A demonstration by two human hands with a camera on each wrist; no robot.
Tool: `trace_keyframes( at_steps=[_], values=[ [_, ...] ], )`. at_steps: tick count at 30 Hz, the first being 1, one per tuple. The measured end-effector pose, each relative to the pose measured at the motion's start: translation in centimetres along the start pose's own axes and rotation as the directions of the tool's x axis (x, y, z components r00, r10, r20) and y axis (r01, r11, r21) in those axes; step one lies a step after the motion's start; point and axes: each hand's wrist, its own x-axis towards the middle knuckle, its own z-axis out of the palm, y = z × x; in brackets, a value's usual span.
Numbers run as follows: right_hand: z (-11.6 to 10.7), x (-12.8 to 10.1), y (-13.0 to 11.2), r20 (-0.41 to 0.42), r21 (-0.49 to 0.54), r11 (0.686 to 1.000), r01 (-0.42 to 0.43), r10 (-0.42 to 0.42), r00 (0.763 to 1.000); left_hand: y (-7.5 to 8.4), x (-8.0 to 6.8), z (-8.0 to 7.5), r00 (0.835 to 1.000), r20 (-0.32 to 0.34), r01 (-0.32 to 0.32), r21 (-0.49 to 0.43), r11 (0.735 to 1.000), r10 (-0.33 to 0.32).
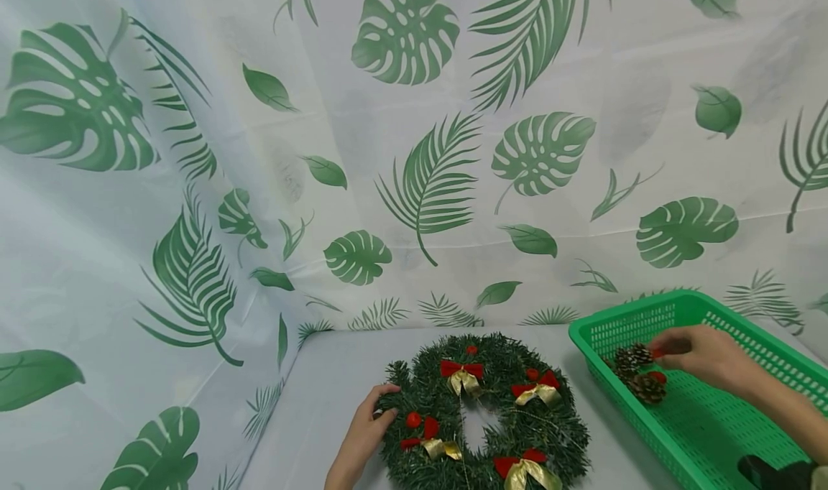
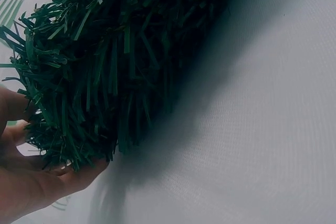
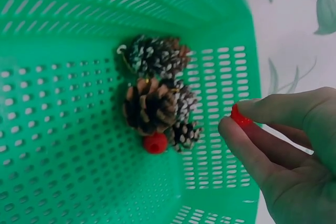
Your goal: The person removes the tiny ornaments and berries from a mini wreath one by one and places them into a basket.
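A green artificial wreath (image 1: 485,414) with red-and-gold bows and red berries lies on the table. My left hand (image 1: 365,432) rests against its left edge, fingers curled onto the needles (image 2: 100,77); the palm (image 2: 31,182) sits under the branch tips. My right hand (image 1: 695,353) is inside a green plastic basket (image 1: 705,432) and pinches a small red berry (image 3: 240,116) between thumb and forefinger. Several frosted pine cones (image 3: 157,95) and another red berry (image 3: 155,143) lie on the basket floor, left of the hand.
A leaf-printed cloth (image 1: 414,152) hangs behind and to the left, and a pale cloth covers the table (image 1: 323,404). The basket stands at the right edge, close to the wreath. A dark object (image 1: 770,472) shows at the lower right.
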Motion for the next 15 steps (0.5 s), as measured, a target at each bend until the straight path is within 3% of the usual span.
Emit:
trace_keyframes(
  at_steps=[5, 15],
  values=[
    [0.3, 0.5, 1.2, 0.006, -0.026, 0.999, 0.018, -0.018, 1.000, 0.0, 0.1, 0.0, 1.000, 0.001, 0.010, -0.002, 1.000, -0.010],
    [1.3, 1.1, 3.5, 0.068, -0.021, 1.000, -0.024, 0.025, 0.997, 0.0, 0.1, 0.1, 1.000, -0.004, 0.023, 0.000, 1.000, -0.023]
  ],
)
